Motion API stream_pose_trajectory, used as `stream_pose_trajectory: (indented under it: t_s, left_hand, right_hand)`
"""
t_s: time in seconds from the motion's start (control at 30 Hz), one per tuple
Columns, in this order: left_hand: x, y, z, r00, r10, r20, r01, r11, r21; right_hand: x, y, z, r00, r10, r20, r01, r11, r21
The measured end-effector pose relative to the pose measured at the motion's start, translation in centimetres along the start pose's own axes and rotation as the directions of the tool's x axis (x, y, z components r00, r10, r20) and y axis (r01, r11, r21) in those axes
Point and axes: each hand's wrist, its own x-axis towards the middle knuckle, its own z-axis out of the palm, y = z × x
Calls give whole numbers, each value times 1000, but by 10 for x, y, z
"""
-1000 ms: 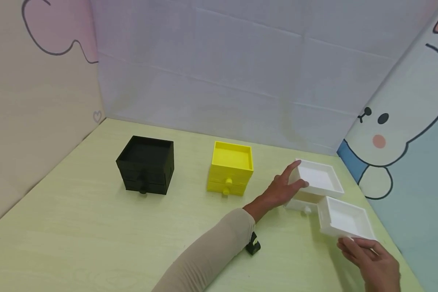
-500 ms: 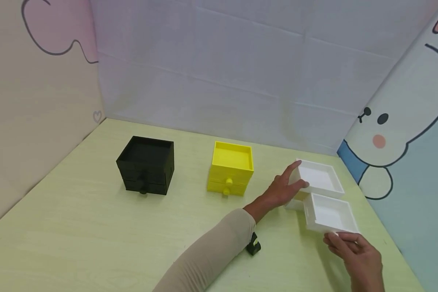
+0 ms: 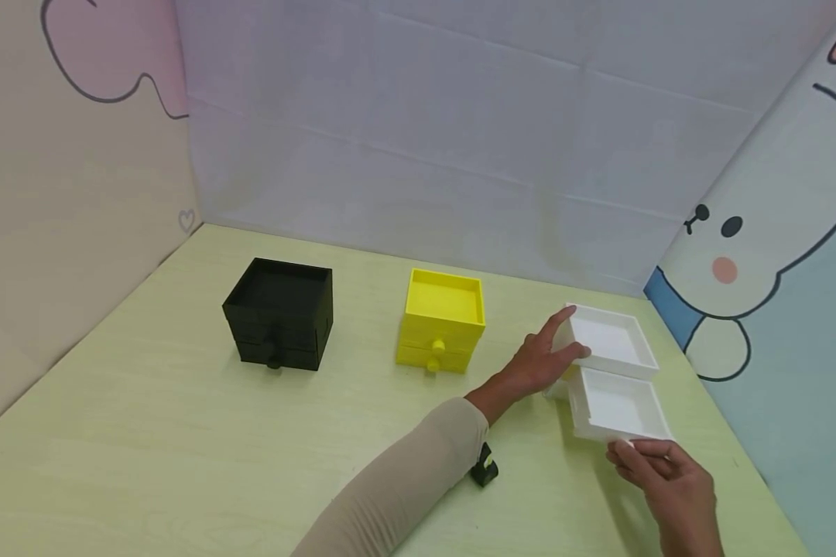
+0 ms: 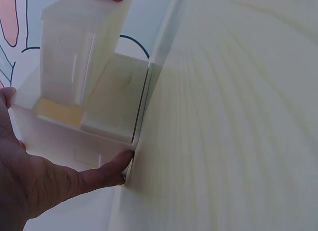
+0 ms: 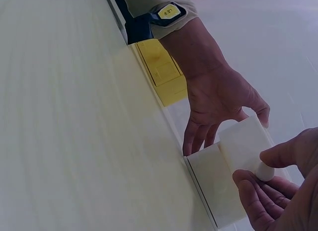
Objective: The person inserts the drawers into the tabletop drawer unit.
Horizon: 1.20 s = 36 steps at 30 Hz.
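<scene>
At the right of the table stands a small white drawer cabinet (image 3: pixel 611 340) with a tray-like top. My left hand (image 3: pixel 532 362) grips its left side, thumb and fingers spread along the wall, as the left wrist view also shows. My right hand (image 3: pixel 672 483) pinches the round white knob (image 5: pixel 265 172) of a white drawer (image 3: pixel 620 406). That drawer's inside shows bare. Its back end is at the cabinet's upper slot, and most of it sticks out in front. Below, the lower drawer (image 4: pixel 117 99) sits in the cabinet.
A yellow drawer cabinet (image 3: pixel 440 321) stands left of the white one, a black drawer cabinet (image 3: pixel 279 317) farther left. A black band device (image 3: pixel 484 466) is on the left wrist. Cloth walls (image 3: pixel 418 139) border the table (image 3: pixel 216 456) at back and sides.
The right hand has moved left and slightly away from me, carrying the white drawer to the cabinet's upper slot. The left hand has kept its place on the cabinet.
</scene>
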Motion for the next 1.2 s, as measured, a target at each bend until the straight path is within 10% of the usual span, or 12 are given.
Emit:
stream_pose_trajectory:
  t_s: [1.2]
  left_hand:
    - [1, 0, -1, 1000, -8, 1, 8, 1000, -1]
  right_hand:
    - [7, -4, 11, 999, -33, 10, 34, 989, -143]
